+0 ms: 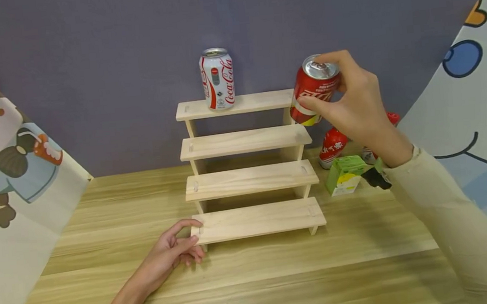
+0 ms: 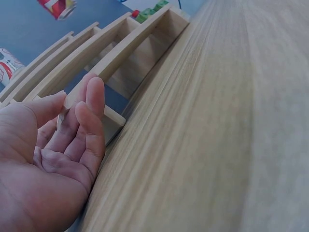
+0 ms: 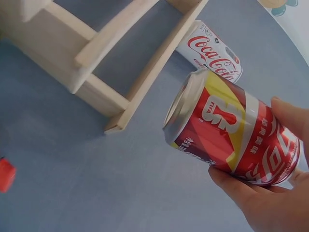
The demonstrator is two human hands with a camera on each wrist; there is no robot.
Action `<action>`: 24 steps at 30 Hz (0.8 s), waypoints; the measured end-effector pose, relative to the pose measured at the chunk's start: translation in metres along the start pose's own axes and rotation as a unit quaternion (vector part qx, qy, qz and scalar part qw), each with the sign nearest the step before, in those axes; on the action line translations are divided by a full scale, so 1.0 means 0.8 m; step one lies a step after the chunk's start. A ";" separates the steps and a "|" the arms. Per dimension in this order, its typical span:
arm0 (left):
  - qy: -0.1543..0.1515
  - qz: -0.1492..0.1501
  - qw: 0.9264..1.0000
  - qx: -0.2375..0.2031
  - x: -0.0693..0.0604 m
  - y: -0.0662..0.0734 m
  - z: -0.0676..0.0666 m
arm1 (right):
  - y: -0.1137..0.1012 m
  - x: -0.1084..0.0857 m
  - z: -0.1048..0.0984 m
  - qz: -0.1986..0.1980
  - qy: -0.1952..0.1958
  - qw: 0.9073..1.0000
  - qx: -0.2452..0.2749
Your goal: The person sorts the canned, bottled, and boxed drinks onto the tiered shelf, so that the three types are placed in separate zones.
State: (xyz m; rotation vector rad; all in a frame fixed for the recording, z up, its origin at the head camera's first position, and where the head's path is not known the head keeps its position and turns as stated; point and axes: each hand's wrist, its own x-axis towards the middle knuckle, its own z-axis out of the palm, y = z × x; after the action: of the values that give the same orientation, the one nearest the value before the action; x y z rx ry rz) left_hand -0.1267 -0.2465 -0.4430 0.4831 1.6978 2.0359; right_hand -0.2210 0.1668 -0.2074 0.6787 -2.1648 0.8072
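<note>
My right hand (image 1: pixel 358 98) grips a red cola can (image 1: pixel 314 90), thumb on its side and a finger at its top. The can is in the air by the right end of the top step, slightly tilted; the right wrist view shows its base and printed side. A four-tier wooden step rack (image 1: pixel 250 179) stands in the middle. On its top step, left of centre, a white Coca-Cola can (image 1: pixel 217 79) stands upright. My left hand (image 1: pixel 169 252) pinches the left end of the rack's lowest step between thumb and fingers, also seen in the left wrist view.
Right of the rack, a green carton (image 1: pixel 344 174) stands on the wooden table (image 1: pixel 255 286). Behind it is a red bottle (image 1: pixel 332 145), and another red-topped item (image 1: pixel 393 118) is partly hidden by my right arm. A grey-blue wall (image 1: pixel 124 85) rises close behind the rack; printed panels flank both sides.
</note>
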 end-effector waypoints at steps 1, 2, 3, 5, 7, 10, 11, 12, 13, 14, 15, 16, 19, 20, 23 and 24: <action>0.001 0.001 1.000 0.001 0.000 0.000 0.000 | -0.001 0.005 0.002 0.000 -0.002 1.000 0.002; 0.002 0.002 1.000 0.002 0.000 0.000 0.000 | -0.002 0.010 0.005 0.001 -0.005 1.000 0.006; 0.002 0.003 1.000 0.002 0.000 0.000 0.000 | -0.002 0.015 0.007 0.003 -0.008 1.000 0.013; 0.003 0.003 1.000 0.004 0.000 0.000 0.000 | -0.002 0.024 0.011 0.011 -0.011 0.999 0.028; 0.005 0.003 1.000 0.004 0.000 0.000 0.000 | 0.001 0.033 0.016 0.023 -0.013 0.998 0.049; 0.004 0.002 1.000 0.002 0.000 0.000 0.001 | 0.008 0.046 0.023 0.043 -0.011 0.997 0.066; 0.003 0.003 1.000 0.001 0.001 0.000 0.001 | 0.010 0.050 0.025 0.049 -0.009 0.996 0.071; 0.003 0.002 1.000 0.000 0.001 0.001 0.001 | 0.012 0.054 0.027 0.054 -0.009 0.996 0.073; 0.002 0.003 1.000 -0.001 0.001 0.001 0.001 | 0.014 0.057 0.030 0.058 -0.010 0.995 0.077; 0.002 0.004 1.000 -0.001 0.001 0.001 0.001 | 0.015 0.060 0.032 0.061 -0.011 0.995 0.079; 0.001 0.004 1.000 -0.001 0.001 0.001 0.001 | 0.017 0.062 0.035 0.062 -0.013 0.995 0.082; 0.001 0.004 1.000 0.000 0.001 0.001 0.001 | 0.017 0.065 0.037 0.063 -0.015 0.994 0.084; 0.002 0.003 1.000 0.002 0.001 0.001 0.001 | 0.019 0.070 0.045 0.067 -0.024 0.994 0.087; 0.003 0.002 1.000 0.002 0.001 0.001 0.001 | 0.019 0.071 0.047 0.068 -0.026 0.994 0.084; 0.003 0.000 1.000 0.003 0.001 0.001 0.001 | 0.022 0.076 0.055 0.072 -0.031 0.994 0.078; 0.003 0.000 1.000 0.003 0.001 0.001 0.001 | 0.023 0.077 0.057 0.072 -0.031 0.994 0.078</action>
State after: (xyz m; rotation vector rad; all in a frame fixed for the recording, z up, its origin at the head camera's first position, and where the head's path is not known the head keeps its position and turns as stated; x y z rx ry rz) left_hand -0.1274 -0.2454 -0.4419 0.4789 1.7076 2.0341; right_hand -0.2905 0.1328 -0.1912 0.6376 -2.2428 1.0530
